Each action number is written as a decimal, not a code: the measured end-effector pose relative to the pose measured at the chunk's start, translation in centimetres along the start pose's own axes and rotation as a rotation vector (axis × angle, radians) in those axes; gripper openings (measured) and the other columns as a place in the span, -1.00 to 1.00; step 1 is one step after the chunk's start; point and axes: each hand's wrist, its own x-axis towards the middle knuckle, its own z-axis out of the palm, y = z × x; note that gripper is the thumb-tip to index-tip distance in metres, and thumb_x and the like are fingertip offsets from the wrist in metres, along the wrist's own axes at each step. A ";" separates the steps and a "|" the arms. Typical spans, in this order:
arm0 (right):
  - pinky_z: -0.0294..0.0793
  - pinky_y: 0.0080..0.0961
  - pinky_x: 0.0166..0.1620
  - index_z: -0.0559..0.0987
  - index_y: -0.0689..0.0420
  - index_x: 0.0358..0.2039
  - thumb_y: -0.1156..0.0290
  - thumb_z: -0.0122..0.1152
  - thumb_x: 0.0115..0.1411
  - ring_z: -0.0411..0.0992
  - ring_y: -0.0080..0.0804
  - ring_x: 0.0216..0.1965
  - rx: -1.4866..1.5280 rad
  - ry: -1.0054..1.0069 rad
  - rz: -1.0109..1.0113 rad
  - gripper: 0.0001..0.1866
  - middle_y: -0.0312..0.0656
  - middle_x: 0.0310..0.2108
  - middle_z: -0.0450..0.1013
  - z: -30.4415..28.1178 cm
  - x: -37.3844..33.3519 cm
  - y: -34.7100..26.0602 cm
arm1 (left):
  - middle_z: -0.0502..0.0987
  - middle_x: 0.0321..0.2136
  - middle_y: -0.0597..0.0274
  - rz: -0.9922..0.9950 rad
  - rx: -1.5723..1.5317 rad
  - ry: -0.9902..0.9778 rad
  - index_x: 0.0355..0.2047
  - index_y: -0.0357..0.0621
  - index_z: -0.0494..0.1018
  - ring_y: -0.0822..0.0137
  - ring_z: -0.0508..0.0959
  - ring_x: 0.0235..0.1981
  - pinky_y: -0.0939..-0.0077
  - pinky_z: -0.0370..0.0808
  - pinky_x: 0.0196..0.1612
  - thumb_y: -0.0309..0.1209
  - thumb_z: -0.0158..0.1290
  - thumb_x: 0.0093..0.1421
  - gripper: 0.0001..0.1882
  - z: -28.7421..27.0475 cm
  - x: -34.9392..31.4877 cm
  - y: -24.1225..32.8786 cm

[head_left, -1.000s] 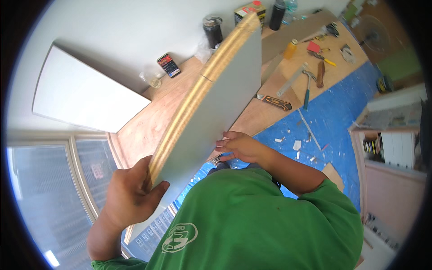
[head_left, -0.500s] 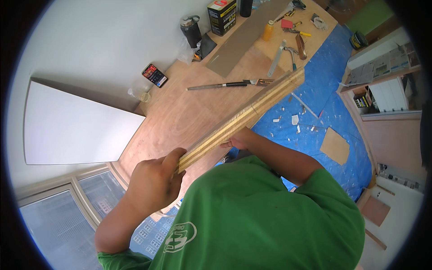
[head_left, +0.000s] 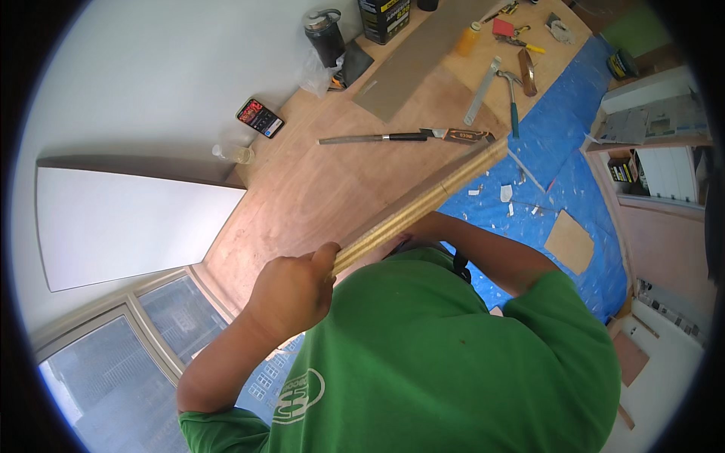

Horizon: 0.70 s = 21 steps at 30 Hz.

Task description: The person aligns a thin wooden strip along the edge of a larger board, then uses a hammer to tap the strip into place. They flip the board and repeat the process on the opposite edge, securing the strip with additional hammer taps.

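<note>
A plywood board (head_left: 423, 215) is tilted up on edge across the front of the worktable, its layered side facing me. My left hand (head_left: 291, 291) is closed around its near left end, thumb on top. My right hand (head_left: 424, 228) reaches to the board's near side around the middle; its fingers are hidden behind the board and my shirt. Just beyond the board lie a file (head_left: 370, 139) with a black handle and a cutter-like tool (head_left: 462, 135) with an orange and black handle.
The wooden worktable (head_left: 302, 174) also carries a phone (head_left: 260, 117), a hammer (head_left: 513, 102), a metal ruler (head_left: 482, 90), an orange bottle (head_left: 468, 38) and a brown strip panel (head_left: 408, 72). A white panel (head_left: 128, 230) leans left. Blue sheeting (head_left: 491, 234) with scraps covers the floor.
My left hand and its end of the board have moved right and closer to my body. My right hand has drawn in, its fingers now hidden. The view has shifted slightly.
</note>
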 end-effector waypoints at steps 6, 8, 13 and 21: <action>0.70 -0.24 -0.26 0.55 0.15 0.09 0.34 0.39 0.21 0.66 -0.20 -0.24 0.786 0.610 0.073 -0.56 -0.06 -0.12 0.63 -13.0 -9.1 4.8 | 0.63 -0.51 0.02 -0.050 0.067 -0.029 0.00 -0.18 0.50 -0.06 0.66 -0.47 0.08 0.60 -0.37 -0.46 0.12 0.17 -0.65 1.1 0.8 -0.1; 0.61 -0.40 -0.29 0.58 0.09 -0.12 0.26 0.32 0.28 0.59 -0.33 -0.34 0.769 0.733 0.040 -0.75 -0.19 -0.35 0.56 -19.8 -8.9 1.1 | 0.63 -0.52 0.05 -0.022 0.020 0.015 -0.02 -0.18 0.51 -0.01 0.67 -0.49 0.10 0.60 -0.39 -0.48 0.10 0.15 -0.65 1.3 0.7 -0.6; 0.45 -0.57 -0.38 0.55 0.08 -0.27 0.25 0.22 0.38 0.44 -0.56 -0.48 0.286 0.607 -0.162 -0.82 -0.33 -0.49 0.46 -30.1 -3.8 -18.0 | 0.63 -0.50 0.10 -0.056 -0.034 0.040 -0.02 -0.17 0.52 0.01 0.67 -0.44 0.10 0.60 -0.36 -0.49 0.10 0.12 -0.63 1.6 0.9 -1.8; 0.55 -0.44 -0.11 0.53 0.22 0.12 -0.09 0.50 0.14 0.52 -0.39 -0.11 -0.292 0.231 -0.255 -0.26 -0.13 -0.11 0.56 -18.9 18.6 -35.7 | 0.66 -0.15 -0.22 -0.153 -0.644 0.038 0.20 -0.31 0.46 -0.06 0.71 -0.16 0.22 0.65 -0.06 -0.19 0.22 0.31 -0.44 -1.0 -2.4 -6.4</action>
